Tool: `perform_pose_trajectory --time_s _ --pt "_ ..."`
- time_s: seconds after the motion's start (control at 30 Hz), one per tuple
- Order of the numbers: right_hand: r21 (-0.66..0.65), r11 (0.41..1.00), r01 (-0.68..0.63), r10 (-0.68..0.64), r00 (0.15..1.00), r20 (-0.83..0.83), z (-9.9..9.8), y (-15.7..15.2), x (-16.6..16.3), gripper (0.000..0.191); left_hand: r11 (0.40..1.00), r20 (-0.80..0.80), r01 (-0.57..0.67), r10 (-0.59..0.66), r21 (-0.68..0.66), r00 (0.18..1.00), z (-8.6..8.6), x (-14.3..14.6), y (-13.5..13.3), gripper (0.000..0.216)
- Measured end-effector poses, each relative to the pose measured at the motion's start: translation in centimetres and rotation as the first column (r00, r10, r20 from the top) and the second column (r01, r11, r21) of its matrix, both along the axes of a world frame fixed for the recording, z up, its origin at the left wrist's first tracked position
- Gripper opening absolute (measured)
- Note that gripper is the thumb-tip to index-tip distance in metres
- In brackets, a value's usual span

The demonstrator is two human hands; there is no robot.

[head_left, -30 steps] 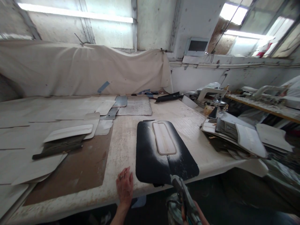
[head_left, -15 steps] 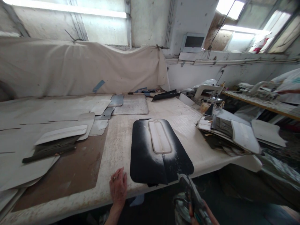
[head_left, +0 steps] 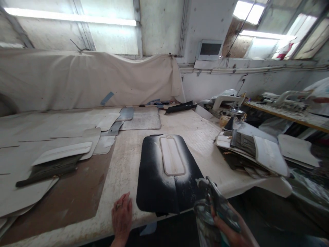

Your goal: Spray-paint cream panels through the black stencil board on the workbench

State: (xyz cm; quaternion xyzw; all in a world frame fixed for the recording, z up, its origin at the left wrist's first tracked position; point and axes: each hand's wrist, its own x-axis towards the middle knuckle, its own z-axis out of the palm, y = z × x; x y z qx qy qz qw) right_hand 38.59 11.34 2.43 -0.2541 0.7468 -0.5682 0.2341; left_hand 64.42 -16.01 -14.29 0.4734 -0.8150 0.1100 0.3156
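My right hand (head_left: 227, 224) is wrapped round the handle of a metal spray gun (head_left: 209, 190) with a cup hanging beneath it. The nozzle points toward a black panel (head_left: 154, 185) with rounded corners, lying flat on the table. On this panel rests a small pale zippered piece (head_left: 172, 156), ringed by a white sprayed haze. Left of the panel, my left hand (head_left: 122, 214) lies palm down near the table's front edge, holding nothing, a ring on one finger.
Pale panels and a dark folded piece (head_left: 48, 168) lie on the left over a brown board (head_left: 84, 185). A stack of zippered pieces (head_left: 246, 147) sits on the right. Sewing machines (head_left: 227, 101) stand behind it, with a person partly visible at the far right.
The spray gun in my right hand has come up and slightly right, now more fully in view. My camera view has tilted a little, shifting the table down and left.
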Motion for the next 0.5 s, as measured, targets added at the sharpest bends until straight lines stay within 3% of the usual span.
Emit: perform_pose_trajectory --time_s 0.13,0.3,0.5 --pt "0.022 0.989 -0.147 0.148 0.987 -0.057 2.4 -2.3 -2.0 0.02 1.0 0.022 -0.019 0.019 0.003 1.0 0.0 0.0 -0.1 0.034" --pt "0.018 0.99 -0.137 0.138 0.984 -0.109 5.3 -5.6 -2.9 0.01 1.0 -0.009 0.015 -0.015 -0.012 1.0 -0.5 0.3 -0.8 0.034" --pt "0.094 0.977 -0.192 0.2 0.976 -0.09 7.3 -9.5 -4.6 0.004 0.993 -0.047 0.028 -0.023 0.11 0.999 -1.4 0.8 -1.8 0.036"
